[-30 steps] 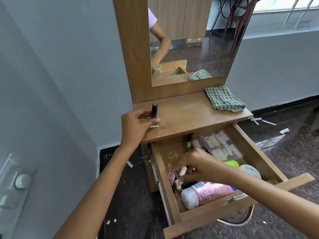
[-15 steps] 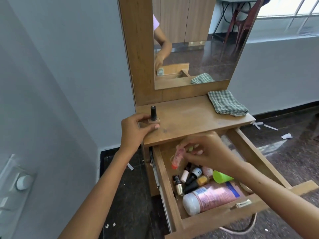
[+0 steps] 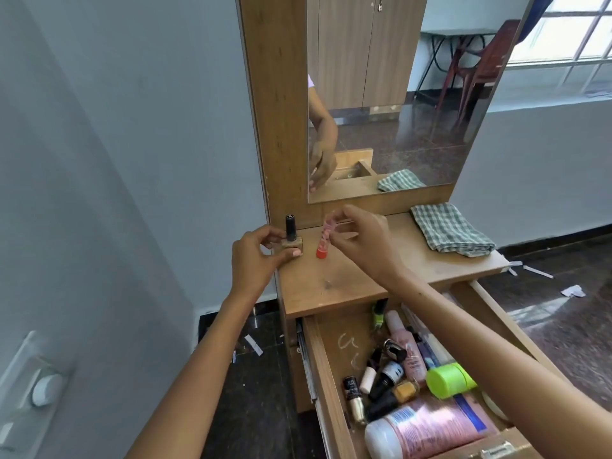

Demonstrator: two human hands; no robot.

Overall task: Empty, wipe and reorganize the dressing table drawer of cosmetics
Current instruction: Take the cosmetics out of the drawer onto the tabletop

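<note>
The wooden drawer (image 3: pixel 326 379) stands pulled out below the dressing table top (image 3: pixel 351 279). In it lie several cosmetics: a pink lotion bottle (image 3: pixel 427 429), a lime-capped container (image 3: pixel 448 380) and small nail polish bottles (image 3: pixel 384 382). At the top's back left corner my left hand (image 3: pixel 256 256) grips a black-capped nail polish bottle (image 3: pixel 291 235) that stands upright. Beside it, my right hand (image 3: pixel 361 240) holds a small pink tube with a red end (image 3: pixel 324 240), the red end down on the wood.
A folded green checked cloth (image 3: pixel 452 231) lies on the right of the top. The mirror (image 3: pixel 397 94) rises behind it. A grey wall (image 3: pixel 132 160) is close on the left. Paper scraps (image 3: pixel 573 290) litter the dark floor.
My right hand lifted the pink tube out of the drawer and carried it up to the table top beside the nail polish bottle. My left hand stayed on that bottle.
</note>
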